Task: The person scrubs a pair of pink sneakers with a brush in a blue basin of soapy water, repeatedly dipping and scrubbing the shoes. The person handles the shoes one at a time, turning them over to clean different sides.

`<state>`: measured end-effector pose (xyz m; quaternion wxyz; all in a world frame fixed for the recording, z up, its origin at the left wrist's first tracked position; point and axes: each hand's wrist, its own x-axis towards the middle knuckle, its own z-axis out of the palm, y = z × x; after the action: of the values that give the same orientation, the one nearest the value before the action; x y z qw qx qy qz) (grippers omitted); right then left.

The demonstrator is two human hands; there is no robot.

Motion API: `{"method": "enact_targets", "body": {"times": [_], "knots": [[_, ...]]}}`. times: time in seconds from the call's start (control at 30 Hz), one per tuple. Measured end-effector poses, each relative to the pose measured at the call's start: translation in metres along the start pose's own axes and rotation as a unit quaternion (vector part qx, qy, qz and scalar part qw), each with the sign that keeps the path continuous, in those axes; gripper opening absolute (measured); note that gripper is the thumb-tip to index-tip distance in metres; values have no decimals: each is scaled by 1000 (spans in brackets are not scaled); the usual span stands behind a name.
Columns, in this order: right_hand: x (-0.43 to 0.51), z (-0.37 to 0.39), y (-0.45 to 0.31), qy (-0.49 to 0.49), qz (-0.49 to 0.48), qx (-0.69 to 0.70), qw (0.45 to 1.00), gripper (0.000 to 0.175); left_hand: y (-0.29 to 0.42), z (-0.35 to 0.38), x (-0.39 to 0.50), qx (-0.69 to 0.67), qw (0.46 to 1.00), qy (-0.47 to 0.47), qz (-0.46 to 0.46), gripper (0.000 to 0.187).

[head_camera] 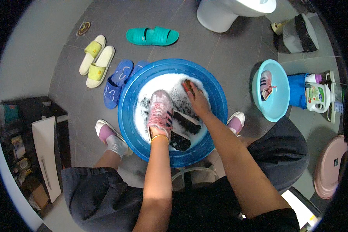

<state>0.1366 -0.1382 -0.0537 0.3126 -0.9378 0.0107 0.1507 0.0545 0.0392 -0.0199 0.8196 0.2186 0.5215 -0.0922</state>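
Note:
A big blue plastic basin (217, 116) holds white suds (150, 82) and water. My left hand (156, 131) reaches inside a pink sneaker (161, 108) with pink laces and dark stripes, holding it toe away from me over the suds; its fingers are hidden in the shoe. To its right, my right hand (198, 100) grips a scrubbing brush (188, 88) with a reddish body, among the foam and apart from the sneaker. Two dark shoes (187, 123) lie partly under the suds, beside and below the pink sneaker.
A light-blue basin (274, 111) at the right holds another pink sneaker (266, 84). Beside it stand a blue container (297, 91) and a white detergent jug (317, 97). Green (152, 36), yellow-white (100, 66) and blue slippers (119, 82) lie beyond the big basin, near a toilet (220, 14).

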Motion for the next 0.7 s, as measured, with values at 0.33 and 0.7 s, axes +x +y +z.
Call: {"method": "enact_targets", "body": {"times": [0.33, 0.7], "knots": [[-8, -12, -59, -148, -93, 236, 956, 49, 16, 47, -14, 90, 989, 104, -62, 43], [-42, -2, -84, -77, -99, 82, 989, 50, 5, 36, -7, 56, 998, 35, -1, 52]]}}
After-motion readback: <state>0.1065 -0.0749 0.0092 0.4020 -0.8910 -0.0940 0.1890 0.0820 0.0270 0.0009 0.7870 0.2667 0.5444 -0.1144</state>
